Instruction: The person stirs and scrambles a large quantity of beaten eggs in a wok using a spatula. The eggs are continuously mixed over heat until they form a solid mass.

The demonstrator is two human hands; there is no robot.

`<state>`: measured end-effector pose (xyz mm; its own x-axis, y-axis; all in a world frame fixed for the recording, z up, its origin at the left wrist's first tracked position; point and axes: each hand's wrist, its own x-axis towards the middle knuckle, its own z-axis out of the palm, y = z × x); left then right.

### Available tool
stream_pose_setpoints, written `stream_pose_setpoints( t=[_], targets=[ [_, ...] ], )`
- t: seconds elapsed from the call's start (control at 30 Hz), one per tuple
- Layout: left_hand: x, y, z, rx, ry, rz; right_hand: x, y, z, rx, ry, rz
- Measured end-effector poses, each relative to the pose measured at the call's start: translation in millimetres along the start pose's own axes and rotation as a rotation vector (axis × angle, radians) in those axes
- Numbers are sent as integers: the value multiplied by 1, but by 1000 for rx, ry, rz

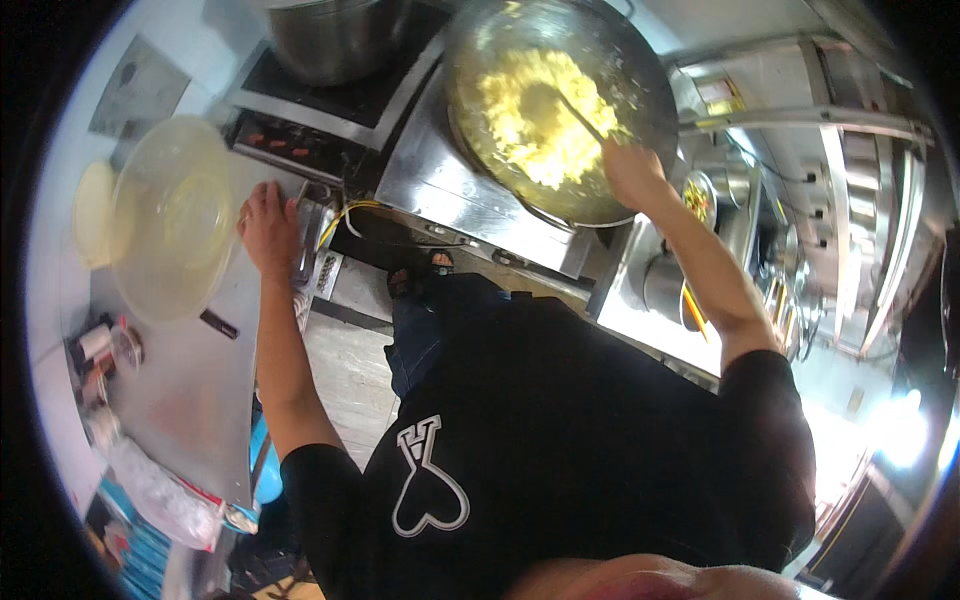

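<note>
A large wok (640, 85) stands on the steel stove at the top, holding a heap of yellow crumbly food that looks like scrambled egg (510, 95). My right hand (635, 178) is closed round the handle of a ladle (542, 104), whose round head lies in the middle of the yellow food. Well apart on the left, my left hand (268, 228) rests on the edge of a steel table (190, 400), its fingers stretched out and nothing seen in them. Beside it sits a big translucent yellowish basin (135, 270) with yellow residue inside.
Behind the stove's left part stands a large steel pot (335, 45) on a dark cooktop. A steel counter on the right bears a bowl of mixed food (697, 195) and a round container (665, 290). Small jars (125, 345) and a plastic bag (160, 490) lie at the left.
</note>
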<state>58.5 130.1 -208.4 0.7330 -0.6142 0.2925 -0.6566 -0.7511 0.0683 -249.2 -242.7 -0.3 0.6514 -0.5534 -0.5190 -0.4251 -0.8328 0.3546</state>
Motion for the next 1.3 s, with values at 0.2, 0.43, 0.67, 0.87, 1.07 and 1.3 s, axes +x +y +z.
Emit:
stream_pose_setpoints(
  t=[0.2, 0.43, 0.67, 0.87, 1.07, 1.3],
  targets=[
    [-2, 2, 3, -4, -67, -5, -14, 104, 51, 568, 130, 139],
    [-4, 4, -2, 42, -12, 26, -44, 151, 66, 1397, -357, 407],
    [-5, -1, 0, 65, -27, 31, 24, 41, 10, 769, 43, 121],
    [-4, 1, -2, 18, -5, 36, -77, 76, -1, 306, 72, -36],
    [-3, 2, 0, 41, -37, 6, -62, 161, 13, 697, -393, 143],
    [-3, 2, 0, 45, -8, 56, 73, 155, -2, 1217, -142, 291]
  ],
)
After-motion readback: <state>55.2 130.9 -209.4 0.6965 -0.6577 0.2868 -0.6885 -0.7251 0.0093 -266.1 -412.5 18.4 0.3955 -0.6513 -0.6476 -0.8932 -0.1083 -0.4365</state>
